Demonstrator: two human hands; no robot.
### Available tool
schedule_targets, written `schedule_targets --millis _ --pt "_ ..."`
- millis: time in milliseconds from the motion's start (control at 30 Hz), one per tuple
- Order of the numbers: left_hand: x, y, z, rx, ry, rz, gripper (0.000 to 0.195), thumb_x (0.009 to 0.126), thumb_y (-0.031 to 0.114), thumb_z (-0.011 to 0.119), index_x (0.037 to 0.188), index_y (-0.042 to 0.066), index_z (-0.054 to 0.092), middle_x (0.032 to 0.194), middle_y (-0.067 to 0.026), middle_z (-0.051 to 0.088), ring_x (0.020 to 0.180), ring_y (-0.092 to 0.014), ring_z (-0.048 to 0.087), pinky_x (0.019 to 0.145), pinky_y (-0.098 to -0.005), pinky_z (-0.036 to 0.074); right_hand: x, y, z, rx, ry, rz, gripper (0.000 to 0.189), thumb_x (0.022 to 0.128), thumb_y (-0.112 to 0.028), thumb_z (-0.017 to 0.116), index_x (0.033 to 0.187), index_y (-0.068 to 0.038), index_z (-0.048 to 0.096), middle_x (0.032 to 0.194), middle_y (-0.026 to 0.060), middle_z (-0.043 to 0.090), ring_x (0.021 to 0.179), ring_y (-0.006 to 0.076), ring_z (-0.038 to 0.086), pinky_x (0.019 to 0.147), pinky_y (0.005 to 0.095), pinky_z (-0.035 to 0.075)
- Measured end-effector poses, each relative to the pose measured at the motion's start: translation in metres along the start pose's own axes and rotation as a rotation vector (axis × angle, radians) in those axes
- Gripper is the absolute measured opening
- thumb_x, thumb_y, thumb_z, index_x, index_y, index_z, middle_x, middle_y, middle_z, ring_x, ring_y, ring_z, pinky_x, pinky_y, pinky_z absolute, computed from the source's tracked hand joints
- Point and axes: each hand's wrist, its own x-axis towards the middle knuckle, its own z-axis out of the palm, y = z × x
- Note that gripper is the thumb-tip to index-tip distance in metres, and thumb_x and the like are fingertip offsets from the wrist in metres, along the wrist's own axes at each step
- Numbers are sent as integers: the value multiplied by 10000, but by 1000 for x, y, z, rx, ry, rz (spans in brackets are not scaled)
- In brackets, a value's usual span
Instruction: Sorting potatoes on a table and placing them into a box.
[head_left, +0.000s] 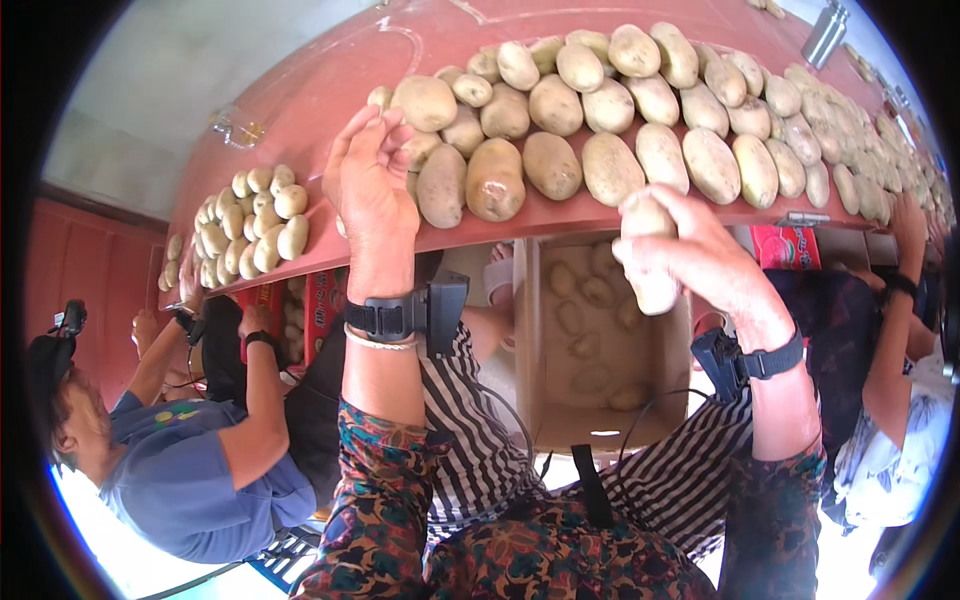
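Note:
My right hand grips a pale potato in front of the table edge, above an open cardboard box. Its thumb and fingers wrap across the potato's middle. My left hand is raised at the left end of a potato pile, its fingers loosely bent and apart. No potato shows in its palm. The fingertips are close to the potatoes at that end; whether they touch is unclear. Larger potatoes lie in rows along the red table. Inside the box are several potatoes, in shadow.
At left, a person in a blue shirt sits beside a group of smaller potatoes. Another person's arm reaches the table at right. A metal bottle stands at the far right. A metal latch sits on the table edge.

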Motion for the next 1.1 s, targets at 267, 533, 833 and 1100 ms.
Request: schedule_targets --millis 267,533,833,1100 --pt "14 -4 -1 185 60 5 384 885 -26 681 1260 11 609 1122 -108 700 984 -149 663 820 -286 519 -7 12 -5 -475 -205 27 351 796 -192 780 995 10 573 760 84 636 666 185 640 621 351 504" --pt "36 -18 38 1010 -287 175 755 773 64 771 1456 -75 482 1412 -295 550 1301 -368 559 1120 -366 444 -4 28 4 -946 -306 13 441 733 -260 739 1010 49 588 857 254 690 889 438 684 759 487 521" --pt "61 -51 30 1404 -238 293 757 759 177 789 1467 70 540 1363 -270 599 1333 -386 537 1110 -405 465 -2 33 3 -1001 -284 50 438 726 -254 737 991 61 588 911 271 687 945 448 675 795 493 527" --pt "77 -47 25 1259 -173 203 716 702 189 785 1387 71 613 1277 -257 653 1196 -364 625 1039 -423 505 -3 38 4 -1038 -293 54 399 763 -239 728 977 69 593 918 273 684 960 444 673 810 488 527"
